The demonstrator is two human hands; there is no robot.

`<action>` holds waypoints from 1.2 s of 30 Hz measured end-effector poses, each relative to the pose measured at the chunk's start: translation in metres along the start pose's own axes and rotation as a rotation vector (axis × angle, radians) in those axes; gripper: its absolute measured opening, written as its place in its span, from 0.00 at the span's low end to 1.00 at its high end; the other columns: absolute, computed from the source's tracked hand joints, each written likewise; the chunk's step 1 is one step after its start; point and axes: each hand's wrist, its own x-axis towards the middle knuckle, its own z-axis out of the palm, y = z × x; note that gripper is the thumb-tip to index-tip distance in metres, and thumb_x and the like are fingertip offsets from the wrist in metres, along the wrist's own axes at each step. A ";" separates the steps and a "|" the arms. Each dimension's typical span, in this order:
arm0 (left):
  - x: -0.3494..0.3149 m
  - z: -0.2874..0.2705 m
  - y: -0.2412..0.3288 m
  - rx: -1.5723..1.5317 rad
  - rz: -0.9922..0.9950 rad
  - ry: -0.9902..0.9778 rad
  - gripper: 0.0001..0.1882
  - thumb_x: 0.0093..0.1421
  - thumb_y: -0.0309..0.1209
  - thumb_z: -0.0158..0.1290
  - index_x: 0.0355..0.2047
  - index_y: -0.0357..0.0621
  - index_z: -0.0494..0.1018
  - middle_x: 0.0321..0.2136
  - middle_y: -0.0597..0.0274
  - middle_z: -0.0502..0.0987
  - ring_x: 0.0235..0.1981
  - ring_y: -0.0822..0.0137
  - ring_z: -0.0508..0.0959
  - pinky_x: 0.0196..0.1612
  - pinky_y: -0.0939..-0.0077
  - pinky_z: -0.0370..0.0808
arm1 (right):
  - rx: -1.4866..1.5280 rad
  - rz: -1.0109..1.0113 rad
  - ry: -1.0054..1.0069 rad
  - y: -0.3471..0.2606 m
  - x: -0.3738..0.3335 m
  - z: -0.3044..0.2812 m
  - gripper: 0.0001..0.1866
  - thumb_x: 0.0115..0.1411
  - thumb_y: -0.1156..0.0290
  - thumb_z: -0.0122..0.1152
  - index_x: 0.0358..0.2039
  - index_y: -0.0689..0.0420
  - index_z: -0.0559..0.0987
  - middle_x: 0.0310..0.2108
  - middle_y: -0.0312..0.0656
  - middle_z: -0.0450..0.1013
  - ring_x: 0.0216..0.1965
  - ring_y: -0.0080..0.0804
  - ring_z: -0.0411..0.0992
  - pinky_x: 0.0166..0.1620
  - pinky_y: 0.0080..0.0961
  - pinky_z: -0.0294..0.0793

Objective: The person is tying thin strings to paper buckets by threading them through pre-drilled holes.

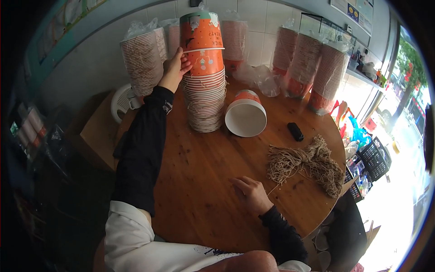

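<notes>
My left hand [174, 70] reaches far forward, its fingers closed at the rim of the orange printed paper bucket [201, 31] on top of a tall nested stack. That bucket is upside down; below it the stack [204, 102] shows many white rims, some with thin twine handles. Beside the stack another paper bucket [246, 119] lies on its side, its white inside facing me. Over the near part of the table, my right hand [253, 195] has loosely extended fingers with nothing visible in them. It is nearest to a bundle of brown twine [306, 165].
More plastic-wrapped bucket stacks stand behind on the left [141, 61] and right [326, 77] of the round wooden table [195, 181]. Crumpled clear plastic [258, 79] and a small black object [295, 131] lie on it. A cardboard box [95, 127] and white chair [120, 102] are left.
</notes>
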 end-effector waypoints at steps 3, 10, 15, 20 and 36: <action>-0.022 0.000 -0.013 0.493 0.198 0.076 0.24 0.60 0.45 0.58 0.44 0.35 0.70 0.37 0.55 0.73 0.35 0.60 0.76 0.38 0.68 0.76 | -0.021 0.017 0.003 0.004 -0.003 -0.002 0.15 0.52 0.79 0.60 0.42 0.62 0.77 0.33 0.47 0.75 0.34 0.47 0.75 0.36 0.37 0.76; -0.034 0.005 -0.001 1.221 1.456 -0.232 0.22 0.60 0.31 0.55 0.55 0.45 0.68 0.50 0.49 0.68 0.53 0.49 0.68 0.53 0.60 0.69 | -0.023 -0.001 0.000 0.007 -0.005 0.000 0.15 0.53 0.77 0.59 0.42 0.62 0.77 0.31 0.47 0.74 0.32 0.46 0.75 0.34 0.37 0.75; -0.049 -0.009 -0.010 1.374 1.398 -0.363 0.08 0.55 0.23 0.54 0.36 0.43 0.73 0.40 0.55 0.72 0.45 0.51 0.72 0.47 0.61 0.71 | -0.027 -0.018 0.000 0.005 -0.001 0.002 0.15 0.52 0.76 0.59 0.43 0.61 0.76 0.28 0.46 0.72 0.31 0.46 0.74 0.33 0.37 0.74; -0.048 -0.008 -0.006 1.203 1.416 -0.242 0.15 0.56 0.27 0.55 0.45 0.42 0.71 0.43 0.52 0.72 0.48 0.50 0.71 0.51 0.60 0.69 | -0.056 -0.013 0.014 0.006 -0.003 0.000 0.14 0.54 0.77 0.59 0.43 0.60 0.77 0.30 0.45 0.73 0.30 0.45 0.74 0.32 0.36 0.75; -0.069 -0.023 -0.037 1.217 1.161 -0.523 0.33 0.59 0.34 0.57 0.64 0.49 0.59 0.64 0.41 0.57 0.64 0.45 0.61 0.60 0.58 0.65 | -0.140 0.149 0.238 0.042 -0.004 -0.027 0.11 0.56 0.76 0.60 0.42 0.59 0.79 0.31 0.47 0.75 0.32 0.46 0.76 0.34 0.35 0.75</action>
